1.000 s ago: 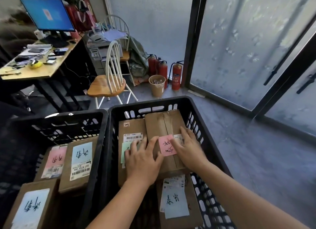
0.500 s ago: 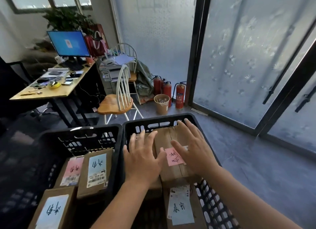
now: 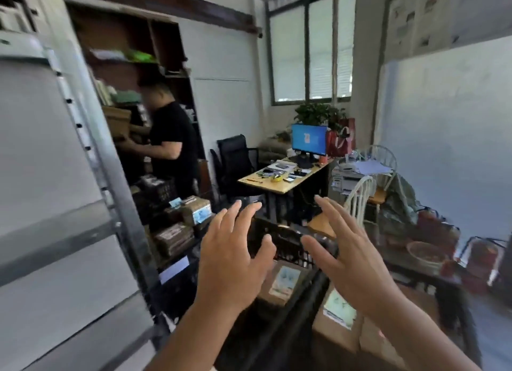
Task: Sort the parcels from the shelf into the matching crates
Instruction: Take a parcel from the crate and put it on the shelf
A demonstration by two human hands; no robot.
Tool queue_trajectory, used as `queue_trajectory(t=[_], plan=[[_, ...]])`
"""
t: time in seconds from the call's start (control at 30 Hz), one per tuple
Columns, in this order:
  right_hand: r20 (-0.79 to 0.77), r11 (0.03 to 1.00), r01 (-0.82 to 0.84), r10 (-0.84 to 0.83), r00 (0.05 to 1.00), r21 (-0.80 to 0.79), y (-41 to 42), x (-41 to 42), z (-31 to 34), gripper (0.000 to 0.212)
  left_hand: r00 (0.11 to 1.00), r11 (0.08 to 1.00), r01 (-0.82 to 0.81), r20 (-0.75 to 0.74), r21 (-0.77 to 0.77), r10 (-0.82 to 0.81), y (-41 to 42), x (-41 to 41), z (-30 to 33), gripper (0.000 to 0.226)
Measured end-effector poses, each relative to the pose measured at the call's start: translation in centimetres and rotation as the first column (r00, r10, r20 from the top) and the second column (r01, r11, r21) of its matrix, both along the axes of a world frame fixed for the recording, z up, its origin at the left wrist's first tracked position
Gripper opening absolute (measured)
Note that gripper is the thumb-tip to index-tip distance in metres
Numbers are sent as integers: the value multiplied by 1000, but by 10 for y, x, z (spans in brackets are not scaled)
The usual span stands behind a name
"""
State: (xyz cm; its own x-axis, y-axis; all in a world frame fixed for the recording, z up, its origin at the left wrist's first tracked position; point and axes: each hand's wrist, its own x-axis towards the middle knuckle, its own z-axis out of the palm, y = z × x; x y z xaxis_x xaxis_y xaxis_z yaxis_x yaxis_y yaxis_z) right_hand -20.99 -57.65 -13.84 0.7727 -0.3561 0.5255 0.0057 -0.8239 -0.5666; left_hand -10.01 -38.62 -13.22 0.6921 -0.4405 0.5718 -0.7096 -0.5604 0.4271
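My left hand (image 3: 231, 257) and my right hand (image 3: 352, 257) hover in the air in front of me, fingers spread, holding nothing. Below them stand two black crates (image 3: 288, 240) side by side. A brown parcel with a pale label (image 3: 284, 283) lies in the left crate, and another labelled parcel (image 3: 336, 315) lies in the right crate. More brown parcels (image 3: 194, 210) are stacked on the metal shelf (image 3: 110, 176) at the left. The picture is blurred by head motion.
A person in a black shirt (image 3: 169, 143) stands at a wooden cabinet behind the shelf, holding a box. A desk with a monitor (image 3: 309, 140), an office chair (image 3: 235, 162), white chairs (image 3: 360, 199) and red fire extinguishers (image 3: 482, 262) fill the room beyond the crates.
Both hands have lifted off the parcel in the right crate and now hang free. My view has swung up and left, from the crates toward the shelf.
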Motion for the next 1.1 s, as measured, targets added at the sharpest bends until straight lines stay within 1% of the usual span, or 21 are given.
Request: queue_trajectory(t=[0.1, 0.17, 0.2, 0.27, 0.37, 0.47, 0.6, 0.67, 0.73, 0.87, 1.0, 1.1], plan=[[22, 978, -210, 210, 977, -13, 59, 14, 21, 79, 980, 981, -194, 44, -19, 194, 79, -33, 18, 63], [27, 936, -351, 351, 936, -12, 111, 21, 36, 74, 941, 943, -333, 50, -22, 334, 136, -60, 31, 67], [27, 909, -416, 416, 909, -12, 140, 23, 42, 70, 917, 919, -394, 52, -24, 395, 166, -73, 37, 65], [34, 842, -539, 538, 842, 16, 202, 23, 56, 66, 861, 862, -505, 52, -40, 506, 229, -103, 45, 60], [31, 720, -690, 690, 724, 73, 294, 12, 68, 67, 743, 743, -665, 32, -69, 668, 322, -153, 55, 58], [31, 596, -802, 801, 597, 53, 383, -9, 79, 71, 632, 630, -772, 10, -89, 775, 404, -207, 64, 58], [80, 474, -880, 876, 475, 29, 493, -40, 93, 69, 508, 500, -856, -37, -133, 860, 511, -267, 82, 59], [107, 431, -902, 895, 433, 37, 542, -53, 96, 69, 470, 462, -876, -33, -139, 882, 555, -290, 89, 61], [136, 402, -914, 904, 405, 50, 588, -63, 99, 67, 460, 451, -881, -28, -143, 888, 596, -309, 96, 60], [133, 394, -916, 907, 400, 72, 661, -67, 104, 67, 446, 436, -889, -48, -138, 894, 669, -321, 107, 59], [127, 402, -914, 905, 406, 56, 713, -48, 107, 66, 476, 466, -873, -41, -143, 879, 728, -296, 119, 54], [108, 415, -906, 900, 422, 76, 740, -20, 109, 66, 494, 483, -862, -42, -153, 868, 760, -263, 128, 53]])
